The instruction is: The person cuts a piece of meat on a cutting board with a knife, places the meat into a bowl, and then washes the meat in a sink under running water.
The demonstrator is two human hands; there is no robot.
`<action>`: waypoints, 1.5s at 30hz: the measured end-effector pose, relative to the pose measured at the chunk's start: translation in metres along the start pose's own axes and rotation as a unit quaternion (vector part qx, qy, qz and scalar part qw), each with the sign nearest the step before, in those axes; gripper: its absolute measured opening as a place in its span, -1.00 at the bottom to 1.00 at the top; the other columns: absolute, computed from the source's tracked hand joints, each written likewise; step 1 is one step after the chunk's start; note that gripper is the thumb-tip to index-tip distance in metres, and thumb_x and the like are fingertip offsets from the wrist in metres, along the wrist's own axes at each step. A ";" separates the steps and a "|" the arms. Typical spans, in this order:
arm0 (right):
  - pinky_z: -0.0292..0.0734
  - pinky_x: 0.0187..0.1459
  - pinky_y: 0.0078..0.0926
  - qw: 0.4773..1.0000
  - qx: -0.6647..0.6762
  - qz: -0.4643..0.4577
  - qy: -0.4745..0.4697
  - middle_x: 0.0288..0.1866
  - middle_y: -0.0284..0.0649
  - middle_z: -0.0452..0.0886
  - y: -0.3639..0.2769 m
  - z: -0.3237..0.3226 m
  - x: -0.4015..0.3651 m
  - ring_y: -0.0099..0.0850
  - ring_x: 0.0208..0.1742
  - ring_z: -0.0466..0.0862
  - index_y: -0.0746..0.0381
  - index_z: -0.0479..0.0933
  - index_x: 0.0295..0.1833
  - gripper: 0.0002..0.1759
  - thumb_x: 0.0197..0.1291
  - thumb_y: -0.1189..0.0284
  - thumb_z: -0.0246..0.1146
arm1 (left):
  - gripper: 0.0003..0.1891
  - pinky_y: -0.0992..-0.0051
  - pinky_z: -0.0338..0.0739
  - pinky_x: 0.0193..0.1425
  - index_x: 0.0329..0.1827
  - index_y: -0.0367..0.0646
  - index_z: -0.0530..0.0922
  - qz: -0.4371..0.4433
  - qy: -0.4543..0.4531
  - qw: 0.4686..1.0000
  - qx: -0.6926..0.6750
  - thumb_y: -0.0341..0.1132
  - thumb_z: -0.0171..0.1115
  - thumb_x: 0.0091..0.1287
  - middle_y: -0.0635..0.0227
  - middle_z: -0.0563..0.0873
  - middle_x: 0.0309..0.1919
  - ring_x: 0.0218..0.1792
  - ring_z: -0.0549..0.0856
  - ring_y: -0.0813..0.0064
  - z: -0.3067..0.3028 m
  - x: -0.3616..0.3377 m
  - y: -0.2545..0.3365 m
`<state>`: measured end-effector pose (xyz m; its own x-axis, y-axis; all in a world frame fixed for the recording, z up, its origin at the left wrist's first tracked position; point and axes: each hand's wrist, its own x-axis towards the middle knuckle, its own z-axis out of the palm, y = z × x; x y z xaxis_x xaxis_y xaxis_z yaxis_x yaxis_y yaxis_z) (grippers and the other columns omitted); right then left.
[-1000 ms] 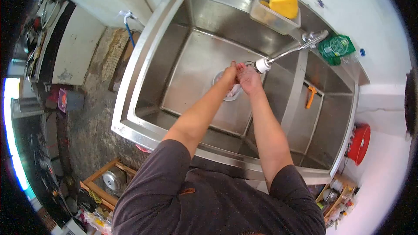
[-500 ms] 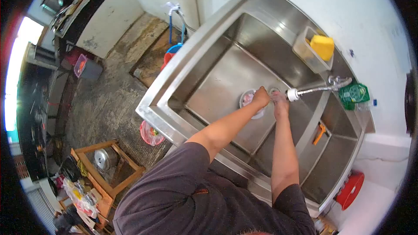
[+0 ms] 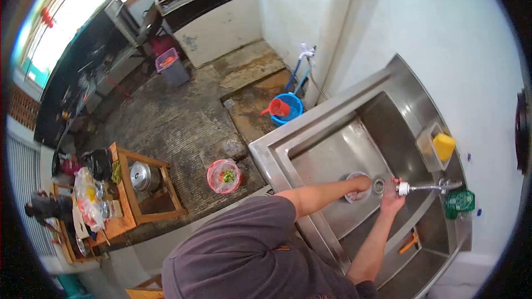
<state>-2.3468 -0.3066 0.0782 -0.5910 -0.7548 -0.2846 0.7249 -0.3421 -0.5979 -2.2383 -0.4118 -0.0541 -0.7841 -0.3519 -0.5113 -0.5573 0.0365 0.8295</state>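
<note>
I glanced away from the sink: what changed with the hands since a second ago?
The hands, pressed together under the faucet head a second ago, have parted: the left hand rests at the bowl, the right hand is at the faucet head. The view has swung left. The bowl, sink and sponge stayed put.

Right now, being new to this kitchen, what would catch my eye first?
The steel sink at lower right, where the left hand reaches into a small bowl by the drain and the right hand sits just under the faucet's white nozzle. Then the yellow sponge in a tray on the sink's back wall, and a blue bucket on the floor beside the sink.
</note>
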 end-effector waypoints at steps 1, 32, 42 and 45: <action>-0.09 0.52 0.05 0.999 -0.035 -0.003 0.000 0.17 -0.31 0.63 0.001 0.008 -0.010 -0.28 0.42 0.43 0.14 0.55 0.16 -0.56 0.38 0.17 -0.05 | -0.54 0.06 0.62 -0.62 -0.46 -0.46 0.67 -0.026 0.053 0.998 -0.028 -0.22 -0.04 0.35 -0.16 0.71 -0.52 -0.57 0.75 0.03 -0.001 -0.002 0.016; 0.62 0.04 -0.25 0.958 0.164 0.072 -0.226 -0.03 -0.04 0.67 0.015 -0.054 0.008 -0.27 -0.16 0.66 0.38 0.52 0.14 -0.63 0.43 0.34 0.02 | -0.62 0.19 0.69 -0.42 -0.17 -0.32 0.71 0.021 0.083 0.993 -0.084 -0.14 0.10 0.38 0.07 0.77 -0.36 -0.40 0.77 0.18 0.008 -0.088 0.095; 0.33 -0.45 -0.58 0.895 0.071 0.267 -0.350 -0.45 -0.20 0.48 0.018 -0.107 0.058 -0.49 -0.45 0.39 0.29 0.50 -0.33 -0.87 0.25 0.49 0.11 | -0.55 0.10 0.65 -0.42 -0.36 -0.39 0.69 0.023 0.113 0.993 -0.001 -0.10 0.08 0.37 -0.04 0.73 -0.48 -0.52 0.74 0.09 0.008 -0.082 0.066; 0.41 -0.33 -0.52 0.957 -0.040 0.239 -0.158 -0.46 -0.23 0.46 0.032 -0.077 0.034 -0.43 -0.40 0.44 0.23 0.47 -0.37 -0.95 0.14 0.53 0.14 | -0.56 0.10 0.63 -0.44 -0.32 -0.38 0.70 -0.061 0.110 0.991 -0.046 -0.10 0.11 0.36 -0.09 0.74 -0.42 -0.52 0.74 0.09 0.000 -0.096 0.067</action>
<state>-2.3711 -0.3002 -0.0076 -0.0529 -0.9506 -0.3058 0.8484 0.1188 -0.5159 -2.2002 -0.3757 0.0508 -0.6282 -0.5437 -0.5566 -0.6099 -0.1002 0.7862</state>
